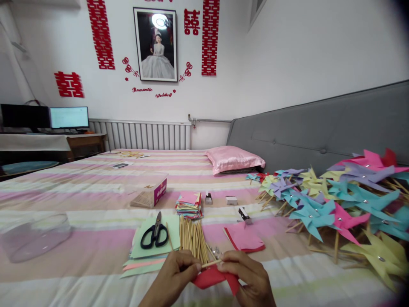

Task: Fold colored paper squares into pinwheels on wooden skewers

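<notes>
Left hand (177,270) grips a stick (211,264) and right hand (249,275) pinches it with red paper (209,279), which could tear if twisted.

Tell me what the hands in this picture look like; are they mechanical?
No, they are a person's. The left hand and right hand are ungloved, with no ring, watch, cable or marking visible. No sleeve shows on the part of the left forearm in frame.
</notes>
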`<state>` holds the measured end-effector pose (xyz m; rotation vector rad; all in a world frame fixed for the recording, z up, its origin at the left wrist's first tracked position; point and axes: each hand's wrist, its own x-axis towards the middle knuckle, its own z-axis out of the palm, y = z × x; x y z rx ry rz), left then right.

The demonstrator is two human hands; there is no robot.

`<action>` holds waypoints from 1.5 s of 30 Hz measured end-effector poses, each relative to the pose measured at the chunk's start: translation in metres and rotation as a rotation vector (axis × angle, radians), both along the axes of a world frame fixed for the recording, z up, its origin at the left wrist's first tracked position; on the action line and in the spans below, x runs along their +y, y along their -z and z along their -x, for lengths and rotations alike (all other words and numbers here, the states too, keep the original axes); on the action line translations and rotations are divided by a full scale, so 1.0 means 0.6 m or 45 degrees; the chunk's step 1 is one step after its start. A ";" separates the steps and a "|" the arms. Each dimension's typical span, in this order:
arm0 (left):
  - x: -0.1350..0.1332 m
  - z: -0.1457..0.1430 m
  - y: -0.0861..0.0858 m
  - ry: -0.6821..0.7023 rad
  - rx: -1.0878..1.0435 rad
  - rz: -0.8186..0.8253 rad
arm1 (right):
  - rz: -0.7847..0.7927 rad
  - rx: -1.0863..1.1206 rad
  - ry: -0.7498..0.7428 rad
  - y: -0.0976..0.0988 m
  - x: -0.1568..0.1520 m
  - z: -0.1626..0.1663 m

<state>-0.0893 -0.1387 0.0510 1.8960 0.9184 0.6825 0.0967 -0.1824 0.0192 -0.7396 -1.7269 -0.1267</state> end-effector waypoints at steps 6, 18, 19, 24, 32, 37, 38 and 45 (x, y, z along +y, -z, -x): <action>0.002 0.006 -0.001 -0.003 0.057 -0.041 | 0.018 -0.027 -0.028 0.006 0.001 0.002; 0.006 0.013 0.002 0.024 0.110 -0.115 | 0.027 -0.030 -0.076 -0.005 -0.002 0.010; 0.006 0.014 0.001 0.023 0.113 -0.120 | 0.028 -0.035 -0.077 -0.006 -0.002 0.011; 0.006 0.017 0.004 0.036 0.102 -0.142 | 0.050 -0.032 -0.082 -0.004 -0.002 0.011; 0.004 0.015 0.004 0.035 0.099 -0.157 | 0.079 -0.041 -0.097 0.001 -0.002 0.008; 0.002 0.015 0.004 0.023 0.122 -0.167 | 0.096 -0.041 -0.082 0.004 -0.002 0.009; 0.001 0.015 0.004 0.024 0.126 -0.170 | 0.096 -0.036 -0.085 0.004 -0.002 0.009; 0.002 0.013 0.000 0.073 0.146 -0.165 | 0.075 -0.034 -0.122 0.006 0.000 0.010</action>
